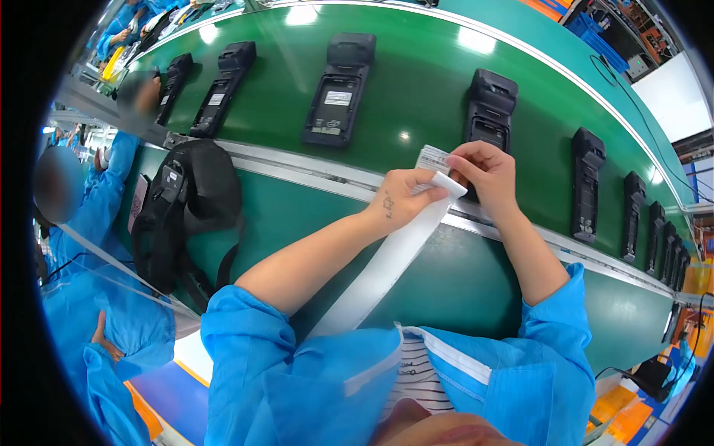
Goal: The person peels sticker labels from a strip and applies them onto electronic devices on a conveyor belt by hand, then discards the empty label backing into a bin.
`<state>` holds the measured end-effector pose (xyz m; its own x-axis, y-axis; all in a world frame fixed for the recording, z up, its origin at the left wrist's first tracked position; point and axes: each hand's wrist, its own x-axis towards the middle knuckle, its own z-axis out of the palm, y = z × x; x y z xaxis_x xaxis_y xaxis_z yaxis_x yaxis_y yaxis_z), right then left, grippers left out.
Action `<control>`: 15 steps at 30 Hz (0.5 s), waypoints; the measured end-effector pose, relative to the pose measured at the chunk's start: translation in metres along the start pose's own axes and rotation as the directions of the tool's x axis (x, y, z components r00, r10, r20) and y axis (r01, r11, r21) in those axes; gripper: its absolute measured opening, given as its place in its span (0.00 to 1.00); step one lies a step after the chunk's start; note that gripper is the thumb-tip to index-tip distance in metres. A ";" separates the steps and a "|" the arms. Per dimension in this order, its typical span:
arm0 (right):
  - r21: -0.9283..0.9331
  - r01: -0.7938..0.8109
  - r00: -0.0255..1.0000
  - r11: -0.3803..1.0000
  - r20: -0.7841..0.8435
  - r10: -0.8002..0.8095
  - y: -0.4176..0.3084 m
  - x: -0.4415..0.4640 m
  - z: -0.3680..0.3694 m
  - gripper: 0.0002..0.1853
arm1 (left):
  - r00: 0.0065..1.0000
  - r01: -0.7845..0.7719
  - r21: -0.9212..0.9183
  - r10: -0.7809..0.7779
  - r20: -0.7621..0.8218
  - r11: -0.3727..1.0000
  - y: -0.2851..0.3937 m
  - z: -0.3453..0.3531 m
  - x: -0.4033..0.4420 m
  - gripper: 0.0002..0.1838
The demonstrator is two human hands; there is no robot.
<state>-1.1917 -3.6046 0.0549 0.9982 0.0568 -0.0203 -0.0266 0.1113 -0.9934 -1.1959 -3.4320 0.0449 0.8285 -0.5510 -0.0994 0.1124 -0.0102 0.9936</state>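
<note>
My left hand [405,199] grips a long white strip of labels [383,275], its thumb pressing on a folded-over part. The strip trails down from there toward my body. Printed labels [433,158] show at its upper end. My right hand [485,175] is at that end, thumb and fingers pinched together at the labels' edge; whether a label is between them is hard to see. Just behind my hands lies a black handheld terminal [492,93] with its back recess facing up, its lower part covered by my right hand.
More black terminals lie spaced along the green conveyor belt [416,89], including one with a white label [338,99]. A metal rail [297,172] separates belt and worktable. A black bag [204,178] sits at left, beside a co-worker in blue [111,297].
</note>
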 end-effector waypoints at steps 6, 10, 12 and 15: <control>-0.222 0.150 0.954 0.963 -0.223 -0.200 0.006 0.001 -0.004 0.03 | 0.998 0.056 0.044 -0.056 0.009 0.997 0.006 0.009 -0.003 0.09; -0.186 0.199 0.875 0.962 -0.409 -0.260 -0.009 0.026 -0.044 0.05 | 0.999 0.031 0.069 -0.032 0.013 0.997 -0.002 0.009 -0.002 0.09; -0.194 0.049 0.921 0.980 -0.371 -0.119 -0.010 0.033 -0.071 0.07 | 0.998 0.056 0.015 -0.056 0.008 0.998 -0.003 0.005 0.000 0.09; -0.229 -0.189 0.962 0.955 -0.240 0.133 -0.009 0.034 -0.081 0.09 | 0.998 0.070 -0.060 -0.069 0.006 0.996 -0.005 -0.001 0.002 0.09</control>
<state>-1.1536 -3.6838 0.0541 0.9694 -0.1686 -0.1785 -0.2017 -0.1321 -0.9705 -1.1942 -3.4323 0.0397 0.8154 -0.5540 -0.1679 0.2026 0.0015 0.9793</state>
